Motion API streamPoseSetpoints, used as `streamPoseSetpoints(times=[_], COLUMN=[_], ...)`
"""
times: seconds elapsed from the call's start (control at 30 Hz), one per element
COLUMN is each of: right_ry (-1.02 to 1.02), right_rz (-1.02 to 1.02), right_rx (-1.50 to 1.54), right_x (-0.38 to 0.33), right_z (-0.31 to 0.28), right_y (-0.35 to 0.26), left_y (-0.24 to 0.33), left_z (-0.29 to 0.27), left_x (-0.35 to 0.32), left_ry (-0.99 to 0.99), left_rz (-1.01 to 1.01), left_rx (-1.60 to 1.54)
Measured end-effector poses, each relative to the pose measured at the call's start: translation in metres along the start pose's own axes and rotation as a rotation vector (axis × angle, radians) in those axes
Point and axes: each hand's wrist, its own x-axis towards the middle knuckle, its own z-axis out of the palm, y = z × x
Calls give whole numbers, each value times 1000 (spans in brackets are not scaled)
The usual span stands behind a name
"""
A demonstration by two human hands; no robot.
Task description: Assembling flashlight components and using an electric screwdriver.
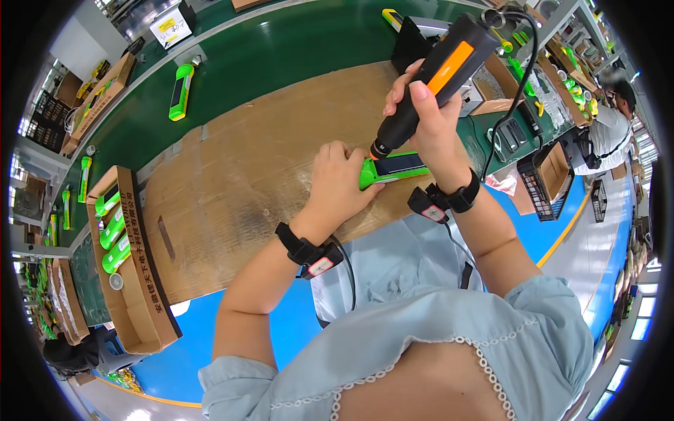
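Note:
My right hand (pixel 435 123) is wrapped round a black electric screwdriver (pixel 439 81) with an orange stripe, tilted down to the left. Its tip meets the left end of a bright green housing (pixel 400 168) with a dark panel, which looks like a solar flashlight. My left hand (pixel 340 181) closes on that same end, thumb along the near edge and fingers behind, keeping it against the cardboard sheet (pixel 239 189). The screw under the tip, if any, is too small to make out.
An open cardboard box (pixel 144 309) with several green housings stands at the left. Farther back a green flashlight (pixel 181 92) lies on the green bench (pixel 232 70). A small parts box (pixel 495 88) and a black crate (pixel 544 186) are at the right. A cable hangs from the screwdriver. Another person (pixel 611 133) is far right.

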Motion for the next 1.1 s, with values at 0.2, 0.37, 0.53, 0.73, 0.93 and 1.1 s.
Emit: streamPoseSetpoints(times=[0.2, 0.37, 0.53, 0.73, 0.93, 1.1], right_ry=[-142, -169, -120, 44, 340, 482], right_rz=[78, 116, 106, -183, -395, -340], right_rx=[95, 80, 8, 21, -250, -296], right_x=[5, 7, 5, 17, 63, 81], right_z=[4, 8, 12, -16, -102, -144], right_y=[6, 13, 10, -38, -63, -38], left_y=[3, 5, 9, 5, 6, 9], left_z=[-3, -2, -6, -5, -3, -4], left_x=[1, 0, 2, 1, 2, 1], left_ry=[-19, -8, -67, -51, -23, -29], left_rz=[-17, -22, -70, -26, -8, -33], left_rx=[22, 19, 52, 55, 26, 54])
